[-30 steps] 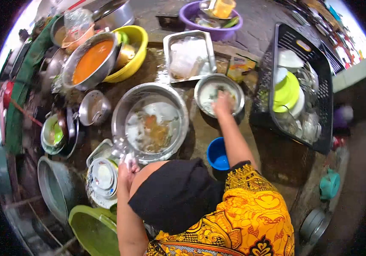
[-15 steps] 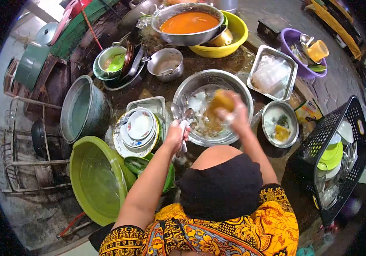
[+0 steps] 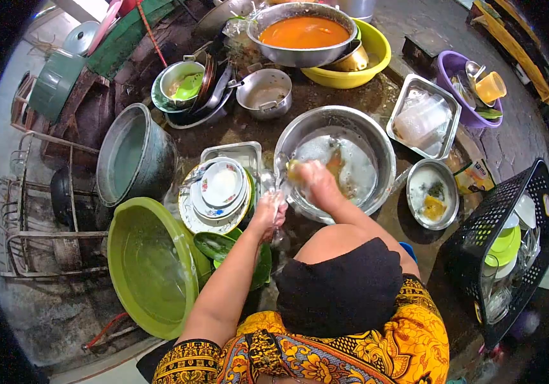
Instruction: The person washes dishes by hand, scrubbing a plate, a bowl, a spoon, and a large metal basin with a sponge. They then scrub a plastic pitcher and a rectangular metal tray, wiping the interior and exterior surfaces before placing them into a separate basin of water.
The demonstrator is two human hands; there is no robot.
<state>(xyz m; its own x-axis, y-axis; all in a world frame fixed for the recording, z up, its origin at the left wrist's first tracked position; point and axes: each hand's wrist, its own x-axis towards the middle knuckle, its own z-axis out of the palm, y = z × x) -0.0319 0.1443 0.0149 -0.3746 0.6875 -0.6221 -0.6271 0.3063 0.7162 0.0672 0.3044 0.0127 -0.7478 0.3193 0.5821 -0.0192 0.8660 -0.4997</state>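
My left hand [image 3: 269, 215] is closed around a bunch of spoons [image 3: 280, 165], their bowls pointing up at the left rim of a metal basin [image 3: 386, 142]. Suds coat its fingers. Against the spoons, blurred by motion, my right hand [image 3: 318, 181] grips a yellow sponge [image 3: 294, 170], mostly hidden by the fingers. Foamy water [image 3: 361, 168] fills the basin. To its right, an oval metal bowl [image 3: 456, 208] holds suds and a yellow scrubbing pad [image 3: 434, 208]. Left of my left hand, stacked plates [image 3: 221, 184] rest by a metal tray [image 3: 254, 151].
A green tub [image 3: 150, 269] and a grey tub [image 3: 116, 157], both with water, stand at left. Pots [image 3: 264, 93] and a basin of orange liquid [image 3: 303, 33] sit at the back. A black crate [image 3: 473, 249] of dishes, a steel tray [image 3: 423, 121] and a purple basin [image 3: 444, 67] are at right.
My right hand has moved left and down with the sponge, from over the basin's middle to the spoons. My left hand keeps its hold. The whole view has shifted slightly.
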